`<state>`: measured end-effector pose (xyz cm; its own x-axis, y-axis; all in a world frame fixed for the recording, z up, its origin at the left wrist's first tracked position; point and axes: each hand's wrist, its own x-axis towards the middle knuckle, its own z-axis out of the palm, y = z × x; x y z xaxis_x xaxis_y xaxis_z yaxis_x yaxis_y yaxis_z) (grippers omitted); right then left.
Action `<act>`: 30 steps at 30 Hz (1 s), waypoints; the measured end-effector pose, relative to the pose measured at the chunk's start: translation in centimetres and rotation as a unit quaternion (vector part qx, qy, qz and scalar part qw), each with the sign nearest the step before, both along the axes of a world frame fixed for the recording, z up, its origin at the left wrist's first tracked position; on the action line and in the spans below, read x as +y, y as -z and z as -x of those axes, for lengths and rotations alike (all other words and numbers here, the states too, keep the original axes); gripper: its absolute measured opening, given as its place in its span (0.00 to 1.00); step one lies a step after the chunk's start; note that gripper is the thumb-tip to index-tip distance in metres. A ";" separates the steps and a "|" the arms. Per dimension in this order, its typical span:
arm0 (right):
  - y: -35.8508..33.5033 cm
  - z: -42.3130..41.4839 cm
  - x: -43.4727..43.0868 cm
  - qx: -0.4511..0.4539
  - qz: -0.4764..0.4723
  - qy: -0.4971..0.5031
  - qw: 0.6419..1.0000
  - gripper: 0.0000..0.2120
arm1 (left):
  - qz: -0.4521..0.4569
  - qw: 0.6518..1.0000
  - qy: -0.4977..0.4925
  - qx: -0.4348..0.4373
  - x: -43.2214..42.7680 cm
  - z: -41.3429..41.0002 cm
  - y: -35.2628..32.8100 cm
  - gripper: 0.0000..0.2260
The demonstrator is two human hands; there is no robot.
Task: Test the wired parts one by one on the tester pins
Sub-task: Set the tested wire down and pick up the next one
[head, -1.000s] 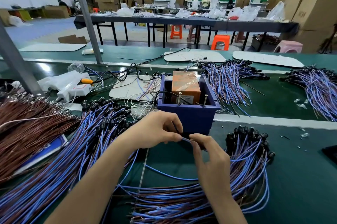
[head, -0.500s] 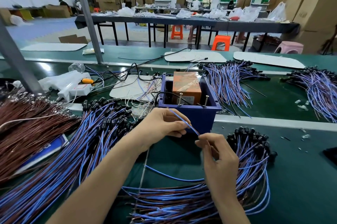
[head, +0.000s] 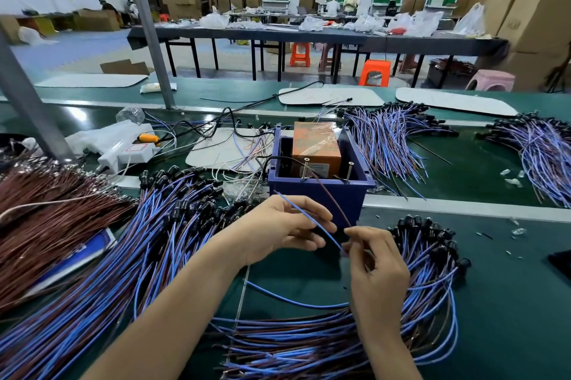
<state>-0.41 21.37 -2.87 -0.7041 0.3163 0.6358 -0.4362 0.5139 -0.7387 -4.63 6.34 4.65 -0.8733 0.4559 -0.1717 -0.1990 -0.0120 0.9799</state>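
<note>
now left fingers (head: 309, 245) and right fingers (head: 358, 240) pinch wires (head: 327, 238).

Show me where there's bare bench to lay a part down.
Widest: green mat right of the near bundle, only small scraps on it. Smaller: the gap between the far-middle bundle and far-right bundle. Left of the blue box is crowded with blue wires and brown wires.

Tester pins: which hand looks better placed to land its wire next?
Right, likely: the right hand pinches a brown wire whose tip nears the left pin; the left hand holds a blue wire ending farther off.
</note>
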 end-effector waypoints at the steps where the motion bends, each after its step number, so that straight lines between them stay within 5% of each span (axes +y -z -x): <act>1: 0.0 0.0 0.0 -0.004 0.007 0.003 1.000 0.12 | -0.032 0.999 -0.011 -0.012 0.0 0.1 -0.1 0.11; 7: 0.1 0.1 0.1 -0.017 0.015 0.033 0.999 0.11 | -0.153 0.982 -0.102 -0.047 -0.3 1.1 0.0 0.13; 14: 0.2 0.2 0.4 -0.071 0.017 0.060 0.996 0.09 | -0.033 0.985 -0.168 -0.022 -0.3 2.1 2.3 0.08; 30: 0.2 0.2 0.4 -0.099 0.047 0.092 0.990 0.09 | 0.013 0.982 -0.174 0.079 0.0 2.3 3.0 0.07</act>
<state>-0.63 21.80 -3.04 -0.7369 0.5015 0.4533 -0.1847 0.4957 -0.8486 -6.97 6.38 1.63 -0.9920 0.1226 -0.0300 -0.0336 -0.0275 0.9991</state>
